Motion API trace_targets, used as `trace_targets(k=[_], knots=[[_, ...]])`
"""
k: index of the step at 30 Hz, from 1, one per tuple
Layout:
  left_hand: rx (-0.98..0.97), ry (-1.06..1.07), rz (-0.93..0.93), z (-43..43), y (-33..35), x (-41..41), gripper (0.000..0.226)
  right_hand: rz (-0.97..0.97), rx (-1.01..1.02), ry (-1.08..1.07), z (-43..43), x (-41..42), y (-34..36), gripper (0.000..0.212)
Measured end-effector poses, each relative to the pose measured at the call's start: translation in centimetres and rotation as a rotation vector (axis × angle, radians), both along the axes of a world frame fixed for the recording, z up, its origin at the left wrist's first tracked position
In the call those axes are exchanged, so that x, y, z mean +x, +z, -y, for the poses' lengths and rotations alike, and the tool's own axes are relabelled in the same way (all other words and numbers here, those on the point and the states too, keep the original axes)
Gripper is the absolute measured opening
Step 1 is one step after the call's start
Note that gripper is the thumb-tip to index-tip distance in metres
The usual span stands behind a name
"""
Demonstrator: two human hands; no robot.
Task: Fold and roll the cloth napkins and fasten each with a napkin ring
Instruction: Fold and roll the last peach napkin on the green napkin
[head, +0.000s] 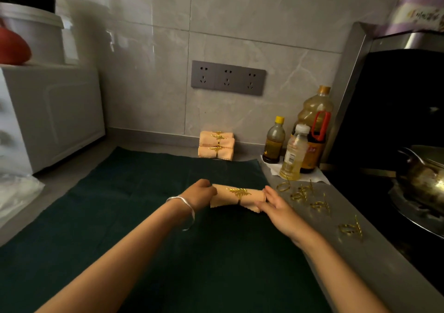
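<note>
A rolled peach napkin [237,198] lies crosswise on the dark green cloth [144,216], already wearing a gold leaf napkin ring [239,192] around its middle. The left hand [200,192] is closed over the roll's end at nine o'clock; the right hand [276,204] rests with fingers spread against the end at three o'clock, so the two hands bracket it from opposite sides.

The likeliest trouble is the roll loosening: a free corner hangs below it near the right hand, and a careless lift could let the layers slip out of the ring. The ring might also slide off centre if one end is tugged.

At twelve o'clock, finished napkins [216,145] are stacked against the tiled wall, seemingly three, though blur makes the count unsure. Spare rings [310,197] are scattered on the grey counter [360,252] at two to three o'clock, near oil bottles [302,140] and a stove [360,180] with a pan [422,176].
</note>
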State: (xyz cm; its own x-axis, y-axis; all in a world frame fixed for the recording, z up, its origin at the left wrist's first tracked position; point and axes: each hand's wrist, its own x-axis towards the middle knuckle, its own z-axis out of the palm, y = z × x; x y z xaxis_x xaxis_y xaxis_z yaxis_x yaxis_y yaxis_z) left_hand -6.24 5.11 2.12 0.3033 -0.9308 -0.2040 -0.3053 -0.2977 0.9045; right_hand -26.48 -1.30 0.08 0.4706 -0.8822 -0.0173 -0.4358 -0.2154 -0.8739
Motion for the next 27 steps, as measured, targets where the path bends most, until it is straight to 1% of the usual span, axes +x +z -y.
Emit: trace_targets(k=[3, 8, 14, 17, 21, 27], knots=[[-0.132, 0.045, -0.049, 1.0, 0.2, 1.3, 0.041, 0.104, -0.037, -0.032, 1.0, 1.9, 1.0, 0.053], [-0.319, 0.058, 0.048, 5.2, 2.4, 4.5, 0.043, 0.3, -0.083, -0.092, 6.0, 6.4, 4.2, 0.05], [-0.445, 0.04, 0.091, 13.1, 5.5, 8.9, 0.042, 0.408, -0.063, -0.116, 15.5, 13.8, 6.4, 0.048], [-0.475, 0.079, 0.092, 17.1, 5.5, 10.6, 0.044, 0.421, -0.04, -0.133, 19.6, 16.7, 6.4, 0.047], [-0.473, 0.117, 0.079, 20.6, 3.8, 12.1, 0.047, 0.386, -0.028, -0.156, 22.9, 18.7, 5.0, 0.048], [-0.429, 0.068, 0.052, 22.2, 1.9, 13.4, 0.045, 0.284, -0.063, -0.137, 24.2, 19.3, 3.6, 0.052]])
